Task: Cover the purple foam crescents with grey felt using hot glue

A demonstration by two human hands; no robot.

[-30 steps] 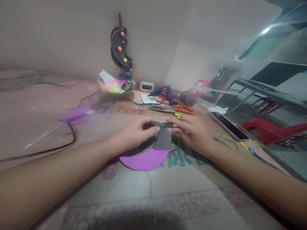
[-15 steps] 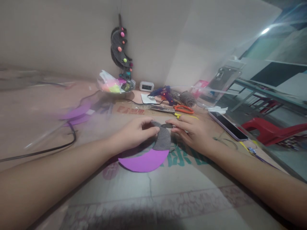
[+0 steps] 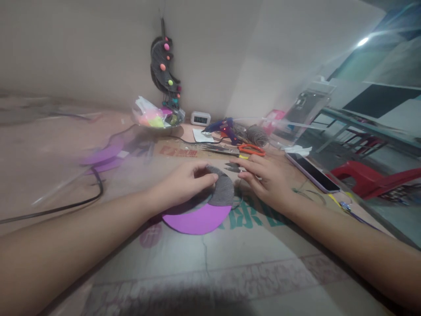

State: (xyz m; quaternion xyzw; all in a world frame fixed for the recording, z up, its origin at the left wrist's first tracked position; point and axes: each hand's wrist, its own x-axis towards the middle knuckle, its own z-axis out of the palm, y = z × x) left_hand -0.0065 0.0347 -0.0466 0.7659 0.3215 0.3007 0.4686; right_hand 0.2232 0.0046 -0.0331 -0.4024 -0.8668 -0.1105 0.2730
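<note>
A purple foam crescent lies toward me on the cardboard, its upper part wrapped in grey yarn. My left hand pinches the wrapped end between thumb and fingers. To the right, my right hand has its fingers curled about a small dark grey thing with two pointed tips, whose kind I cannot make out. A thin strand loops beside the crescent's right edge, below that hand.
Beyond my hands lie orange-handled scissors, a blue glue gun and a yarn ball. A small clock and a filled bowl stand by the wall. A phone lies right; purple foam pieces lie left.
My right hand has moved slightly right and away from the crescent, the small dark thing moving with it. My left hand keeps its grip, and the crescent has barely shifted.
</note>
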